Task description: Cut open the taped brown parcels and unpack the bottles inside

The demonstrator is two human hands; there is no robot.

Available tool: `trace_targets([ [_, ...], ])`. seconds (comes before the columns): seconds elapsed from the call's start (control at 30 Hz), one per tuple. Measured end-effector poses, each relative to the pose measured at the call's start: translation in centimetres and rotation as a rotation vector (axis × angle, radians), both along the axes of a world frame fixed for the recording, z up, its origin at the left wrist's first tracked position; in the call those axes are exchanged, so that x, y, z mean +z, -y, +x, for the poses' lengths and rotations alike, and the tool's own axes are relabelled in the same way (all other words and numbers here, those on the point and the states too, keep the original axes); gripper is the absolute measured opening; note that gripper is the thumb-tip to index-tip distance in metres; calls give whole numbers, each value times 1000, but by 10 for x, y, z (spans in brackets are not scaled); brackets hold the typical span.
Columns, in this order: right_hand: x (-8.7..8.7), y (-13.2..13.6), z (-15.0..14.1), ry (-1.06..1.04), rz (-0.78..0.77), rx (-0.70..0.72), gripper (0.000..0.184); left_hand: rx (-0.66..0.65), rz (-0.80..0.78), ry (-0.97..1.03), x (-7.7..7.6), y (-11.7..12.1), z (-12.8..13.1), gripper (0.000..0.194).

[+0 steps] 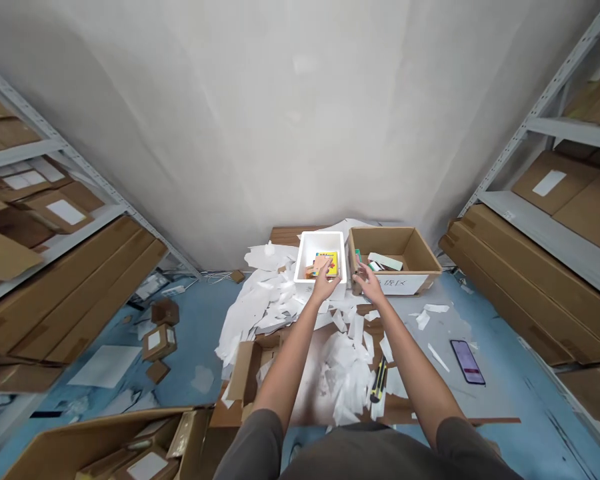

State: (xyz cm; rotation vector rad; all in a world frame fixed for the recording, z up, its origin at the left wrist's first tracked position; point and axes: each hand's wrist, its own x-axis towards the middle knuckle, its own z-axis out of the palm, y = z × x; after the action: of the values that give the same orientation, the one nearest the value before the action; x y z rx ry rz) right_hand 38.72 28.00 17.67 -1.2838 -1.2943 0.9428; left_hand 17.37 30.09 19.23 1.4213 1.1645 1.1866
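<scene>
As the left hand (325, 285), half open and empty, reaches over a yellow carton (335, 257) in a white bin (323, 240), the right hand (371, 287), likewise, hangs by a cardboard box (411, 244).

arms (296, 357) stretched forward, right hand (371, 285) loosely spread, left hand (325, 287) curved, its grip unclear

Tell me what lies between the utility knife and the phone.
In the head view: white paper beside the knife, then the right forearm, then a thin paper strip.
</scene>
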Motion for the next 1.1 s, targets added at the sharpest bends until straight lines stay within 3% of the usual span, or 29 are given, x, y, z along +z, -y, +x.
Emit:
trace_targets([
  [0.1,-3,29,-65,-3,10,34,75,4,15,4,-1,35,-68,85],
  [0.2,-17,63,-139,-7,-14,102,70,43,-29,-11,-16,79,-143,81],
  [0.37,-52,135,-260,28,-143,381,54,31,-169,-108,-64,169,-255,61],
  [0.43,-69,165,-299,98,-145,523,44,-15,-230,-192,-86,208,-289,51],
  [0.53,-99,207,-337,280,-184,644,33,23,-324,-425,-118,263,-325,42],
  [0.67,-138,251,-349,609,-269,572,45,7,-430,-614,-153,320,-344,58],
  [0.73,-152,271,-345,705,-295,525,58,-42,-442,-588,-164,338,-343,70],
  [0.8,-160,290,-338,792,-305,467,62,-65,-434,-626,-171,348,-339,70],
  [0.97,-166,329,-322,991,-334,426,35,-103,-389,-900,-179,354,-328,31],
  [1.1,-168,335,-306,922,-297,402,10,-88,-291,-839,-180,364,-322,16],
])
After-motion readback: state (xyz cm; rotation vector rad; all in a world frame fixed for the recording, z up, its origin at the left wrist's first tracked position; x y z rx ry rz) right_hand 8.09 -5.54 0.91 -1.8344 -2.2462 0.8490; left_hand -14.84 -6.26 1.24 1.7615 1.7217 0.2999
